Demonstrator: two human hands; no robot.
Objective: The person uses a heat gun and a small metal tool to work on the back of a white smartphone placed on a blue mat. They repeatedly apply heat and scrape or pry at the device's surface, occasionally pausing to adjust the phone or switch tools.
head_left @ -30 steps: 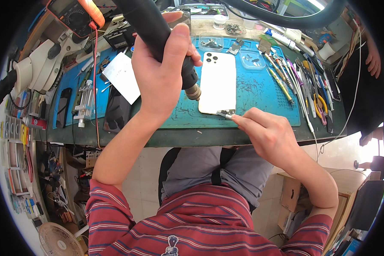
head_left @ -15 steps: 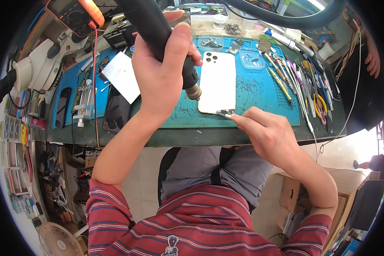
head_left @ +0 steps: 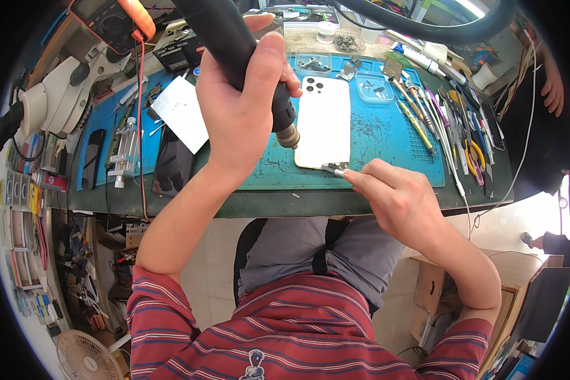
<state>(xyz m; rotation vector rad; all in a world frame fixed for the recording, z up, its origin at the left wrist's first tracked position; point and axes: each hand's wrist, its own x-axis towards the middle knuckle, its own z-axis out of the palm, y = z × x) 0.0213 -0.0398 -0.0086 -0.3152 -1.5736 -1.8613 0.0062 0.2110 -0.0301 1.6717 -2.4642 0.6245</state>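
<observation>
A white phone (head_left: 323, 123) lies back up on the blue work mat (head_left: 266, 174), its camera lenses at the far left corner. My left hand (head_left: 240, 107) is wrapped round a black hot air gun (head_left: 215, 38). The gun's metal nozzle tilts down close to the phone's left edge. At the phone's near right corner my right hand (head_left: 396, 196) pinches a small scraper blade (head_left: 331, 169) with a pale handle. The blade touches the near edge, where a dark patch of the corner shows. How far the blade reaches in I cannot tell.
Tweezers, brushes and pliers (head_left: 474, 158) crowd the mat's right side. Clear plastic boxes (head_left: 374, 87) of small parts stand beyond the phone. To the left are white paper (head_left: 180, 114), a dark phone (head_left: 173, 161), a metal clamp (head_left: 126, 152) and a microscope (head_left: 50, 104). Another person's hand (head_left: 553, 92) hangs at far right.
Almost nothing differs. Both my hands, the hot air gun, the blade and the white phone hold their places.
</observation>
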